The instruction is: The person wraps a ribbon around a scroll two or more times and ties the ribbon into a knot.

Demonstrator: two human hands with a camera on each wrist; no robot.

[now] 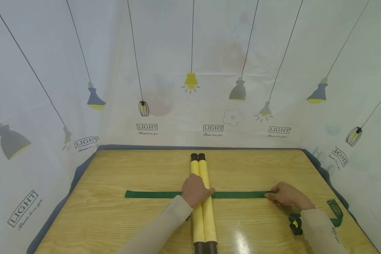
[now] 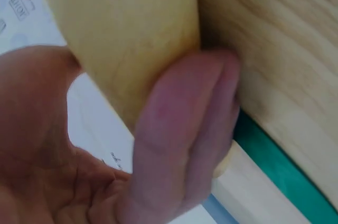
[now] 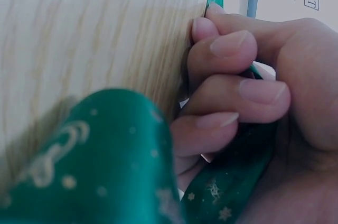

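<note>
Two yellow tubes (image 1: 206, 215) with dark end caps lie side by side, lengthwise down the middle of the table. My left hand (image 1: 195, 188) grips them from above, thumb over the right one; in the left wrist view its fingers (image 2: 174, 123) curl round a tube's side. A green ribbon (image 1: 238, 194) runs crosswise on the table, its middle hidden by the tubes and my left hand. At the right, my right hand (image 1: 289, 195) pinches the ribbon between thumb and fingers. Close up, the right wrist view shows a loop of the ribbon (image 3: 105, 155) with gold patterns.
Beside my right forearm lies a small black object (image 1: 295, 224) with a yellow-green spot, partly covered by the sleeve. More ribbon (image 1: 338, 213) curls near the table's right edge. A white sheet printed with lamps (image 1: 190, 81) surrounds the wooden table (image 1: 139, 169).
</note>
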